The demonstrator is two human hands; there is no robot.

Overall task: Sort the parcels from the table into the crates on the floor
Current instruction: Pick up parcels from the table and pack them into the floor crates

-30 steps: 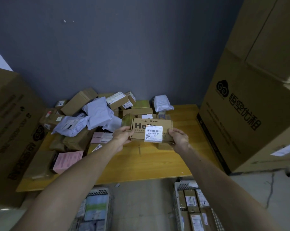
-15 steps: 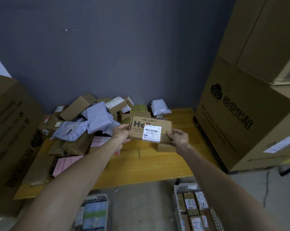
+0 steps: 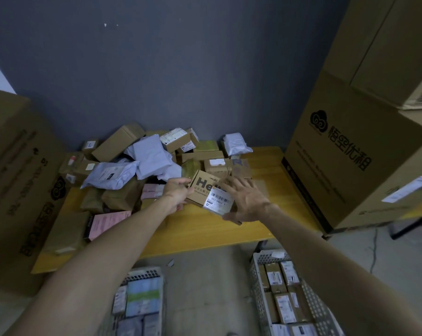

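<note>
Labelled cardboard box held above the bench

Left hand [image 3: 178, 194] grips the tilted box [image 3: 206, 190] at its left end; right hand [image 3: 245, 201], fingers spread wide, lies across its right side, above the yellow bench [image 3: 205, 229].

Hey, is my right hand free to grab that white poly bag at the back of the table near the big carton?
Probably yes. The right hand is open, spread over the Hello box that the left hand grips, and only low boxes lie before the white poly bag.
</note>
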